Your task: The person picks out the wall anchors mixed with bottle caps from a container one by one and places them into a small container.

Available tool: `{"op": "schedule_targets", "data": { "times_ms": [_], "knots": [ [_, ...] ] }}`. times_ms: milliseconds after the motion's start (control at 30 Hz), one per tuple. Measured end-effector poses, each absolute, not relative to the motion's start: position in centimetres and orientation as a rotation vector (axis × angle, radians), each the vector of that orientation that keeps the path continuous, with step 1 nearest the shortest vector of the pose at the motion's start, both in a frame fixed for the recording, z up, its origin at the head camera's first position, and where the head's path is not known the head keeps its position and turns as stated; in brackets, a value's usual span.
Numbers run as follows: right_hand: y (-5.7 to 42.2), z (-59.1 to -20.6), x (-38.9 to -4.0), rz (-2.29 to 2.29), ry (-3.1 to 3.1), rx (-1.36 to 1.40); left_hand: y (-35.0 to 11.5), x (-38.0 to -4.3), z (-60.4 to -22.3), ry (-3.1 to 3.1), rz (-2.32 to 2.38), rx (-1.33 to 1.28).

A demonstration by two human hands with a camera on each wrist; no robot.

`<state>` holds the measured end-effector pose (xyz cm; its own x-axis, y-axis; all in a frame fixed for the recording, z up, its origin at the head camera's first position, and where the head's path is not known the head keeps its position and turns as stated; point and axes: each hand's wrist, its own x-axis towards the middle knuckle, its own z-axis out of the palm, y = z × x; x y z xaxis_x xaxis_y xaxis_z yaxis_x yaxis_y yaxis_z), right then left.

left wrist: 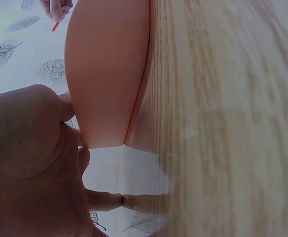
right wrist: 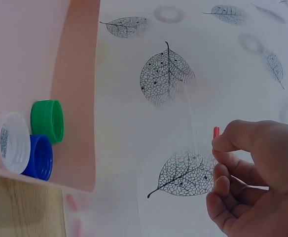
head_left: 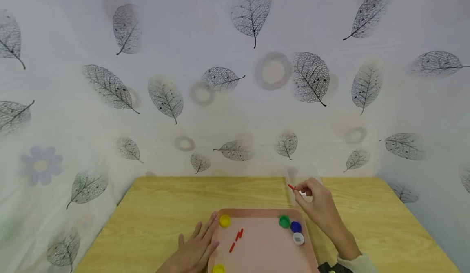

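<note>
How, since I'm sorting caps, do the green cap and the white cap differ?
The white cap shows a patterned grey patch inside; none is visible in the green cap. The green cap lies nearer the far edge of the tray than the white cap does. Both are round and sit inside the tray.

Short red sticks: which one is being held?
The short red stick pinched by the right hand; the red sticks lying in the pink rectangular tray are untouched.
</note>
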<state>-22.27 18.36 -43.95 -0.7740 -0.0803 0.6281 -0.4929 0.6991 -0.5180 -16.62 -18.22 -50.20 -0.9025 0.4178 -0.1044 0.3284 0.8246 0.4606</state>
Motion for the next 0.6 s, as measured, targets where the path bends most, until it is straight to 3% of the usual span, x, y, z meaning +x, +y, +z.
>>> {"op": "schedule_targets", "data": {
  "times_ms": [600],
  "knots": [
    [21.5,-46.8,-24.3,0.877,-2.269,0.277,-18.2,-16.8,-50.6,2.798,0.646,0.546]
  ]
}}
